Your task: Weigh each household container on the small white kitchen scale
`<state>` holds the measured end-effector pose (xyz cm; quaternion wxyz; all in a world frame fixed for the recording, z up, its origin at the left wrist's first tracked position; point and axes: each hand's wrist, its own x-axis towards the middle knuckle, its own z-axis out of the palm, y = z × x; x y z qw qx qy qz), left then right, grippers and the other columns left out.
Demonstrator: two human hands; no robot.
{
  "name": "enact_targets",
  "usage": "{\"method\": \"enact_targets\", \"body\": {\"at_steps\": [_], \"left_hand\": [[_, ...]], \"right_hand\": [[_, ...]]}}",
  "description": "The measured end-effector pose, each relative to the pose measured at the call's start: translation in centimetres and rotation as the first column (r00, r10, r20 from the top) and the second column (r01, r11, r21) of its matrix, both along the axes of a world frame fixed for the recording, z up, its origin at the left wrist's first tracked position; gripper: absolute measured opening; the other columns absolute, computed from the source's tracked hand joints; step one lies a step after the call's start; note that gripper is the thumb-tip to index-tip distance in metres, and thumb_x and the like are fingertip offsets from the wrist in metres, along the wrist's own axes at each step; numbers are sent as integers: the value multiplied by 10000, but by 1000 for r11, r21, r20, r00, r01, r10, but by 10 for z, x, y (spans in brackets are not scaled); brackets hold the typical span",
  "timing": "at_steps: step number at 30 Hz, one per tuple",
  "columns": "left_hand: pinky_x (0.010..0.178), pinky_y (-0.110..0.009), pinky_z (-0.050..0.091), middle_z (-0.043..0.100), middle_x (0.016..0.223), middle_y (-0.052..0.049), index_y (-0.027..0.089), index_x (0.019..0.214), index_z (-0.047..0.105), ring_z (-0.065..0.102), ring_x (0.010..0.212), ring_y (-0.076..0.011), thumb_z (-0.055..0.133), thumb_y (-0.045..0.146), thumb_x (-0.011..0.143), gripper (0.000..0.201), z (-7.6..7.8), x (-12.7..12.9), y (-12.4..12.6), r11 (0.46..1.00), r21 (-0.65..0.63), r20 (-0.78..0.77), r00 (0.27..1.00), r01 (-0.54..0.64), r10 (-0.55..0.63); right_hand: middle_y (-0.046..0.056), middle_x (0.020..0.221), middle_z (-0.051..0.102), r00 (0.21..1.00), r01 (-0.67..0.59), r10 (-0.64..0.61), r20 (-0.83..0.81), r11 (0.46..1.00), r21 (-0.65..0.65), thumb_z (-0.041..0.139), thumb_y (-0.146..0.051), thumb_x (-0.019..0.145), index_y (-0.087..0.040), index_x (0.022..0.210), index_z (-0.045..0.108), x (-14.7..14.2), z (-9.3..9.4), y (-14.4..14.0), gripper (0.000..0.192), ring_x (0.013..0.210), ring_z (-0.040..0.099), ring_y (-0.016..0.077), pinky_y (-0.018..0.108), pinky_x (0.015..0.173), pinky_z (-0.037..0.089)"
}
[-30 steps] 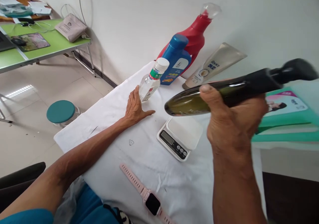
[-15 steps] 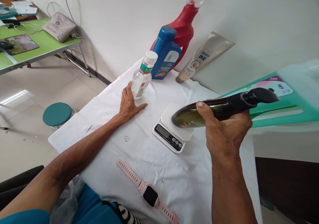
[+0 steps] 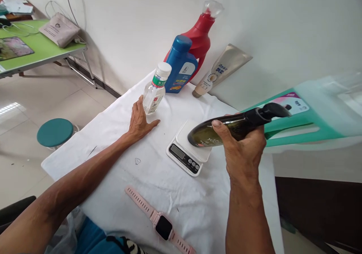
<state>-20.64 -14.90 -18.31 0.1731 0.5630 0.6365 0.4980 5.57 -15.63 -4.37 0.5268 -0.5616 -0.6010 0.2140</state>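
Right hand (image 3: 243,152) wraps fully around the dark bottle (image 3: 223,130), held nearly horizontal just above the scale (image 3: 187,151). Likely glossy, slippery, fairly heavy (grip mid-body). Left hand (image 3: 139,119) lies flat and empty left of the scale.

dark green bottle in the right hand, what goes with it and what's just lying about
In hand:
- dark green bottle, held sideways by the right hand
- kitchen scale, below the bottle

Lying about:
- small clear bottle, by the left hand
- pink watch
- blue bottle
- red bottle
- tube

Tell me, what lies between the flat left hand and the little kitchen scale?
Only bare white cloth: the head view shows nothing between the left hand and the scale.
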Motion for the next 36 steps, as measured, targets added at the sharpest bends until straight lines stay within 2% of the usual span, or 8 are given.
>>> {"method": "enact_targets", "body": {"at_steps": [2, 5, 7, 10, 12, 14, 22, 36], "left_hand": [[1239, -732, 351, 413, 1594, -207, 251, 1677, 164, 411, 1485, -427, 906, 350, 685, 1243, 1, 0, 0, 1000, -2, -12, 1000, -6, 6], [1241, -734, 350, 430, 1576, -208, 240, 1672, 181, 428, 1472, -425, 891, 335, 693, 1214, 1, 1, -1, 1000, -2, -25, 999, -20, 20], [1244, -732, 350, 444, 1568, -198, 243, 1671, 197, 438, 1466, -421, 883, 322, 696, 1195, 1, 1, -1, 1000, 11, -31, 999, -29, 29], [1240, -725, 362, 446, 1577, -200, 238, 1673, 201, 445, 1461, -418, 872, 302, 701, 1183, 1, 1, -1, 999, 30, -45, 998, -31, 32], [1228, -721, 380, 441, 1588, -204, 238, 1677, 192, 447, 1457, -418, 871, 304, 704, 1188, 0, 1, -1, 999, 37, -55, 998, -27, 29], [1220, -717, 393, 444, 1585, -207, 231, 1679, 184, 452, 1452, -418, 870, 308, 706, 1193, -1, 1, -1, 999, 35, -67, 997, -30, 33], [1175, -672, 473, 433, 1583, -221, 201, 1681, 162, 435, 1472, -415, 843, 315, 740, 1167, -3, -3, 0, 999, 22, -105, 994, -23, 25], [1185, -683, 458, 425, 1599, -206, 230, 1687, 157, 429, 1481, -411, 839, 319, 738, 1172, -5, -3, 0, 1000, 22, -91, 996, -17, 19]], "right_hand": [[61, 1181, 698, 998, 5, -2, -69, 999, 43, 882, -602, 708, -225, 1171, 610, 5, -4, -7, 657, 1107, 674, 252, 456, 998, 533], [91, 1176, 693, 959, 137, -118, -259, 989, 58, 637, -763, 867, -212, 1143, 611, 21, -25, -18, 617, 1157, 678, 268, 453, 958, 542], [94, 1079, 698, 908, 231, -232, -348, 972, -46, 504, -808, 912, -198, 1096, 614, 36, -49, -24, 647, 1078, 701, 264, 440, 895, 554], [48, 874, 663, 866, 332, -386, -318, 919, -212, 495, -832, 881, -195, 989, 603, 56, -90, -34, 655, 803, 670, 211, 369, 712, 543], [13, 748, 610, 869, 343, -404, -284, 907, -244, 543, -826, 858, -193, 904, 596, 63, -110, -40, 637, 653, 595, 173, 327, 615, 494], [-2, 699, 586, 883, 334, -392, -256, 911, -244, 589, -796, 862, -187, 855, 607, 66, -122, -43, 609, 598, 545, 145, 300, 579, 453], [-8, 716, 611, 914, 289, -346, -211, 921, -261, 665, -702, 890, -184, 846, 635, 68, -124, -44, 520, 611, 526, 118, 270, 590, 428], [-16, 702, 596, 925, 284, -337, -175, 920, -268, 739, -661, 836, -183, 854, 647, 68, -123, -46, 487, 624, 523, 126, 277, 615, 437]]}}
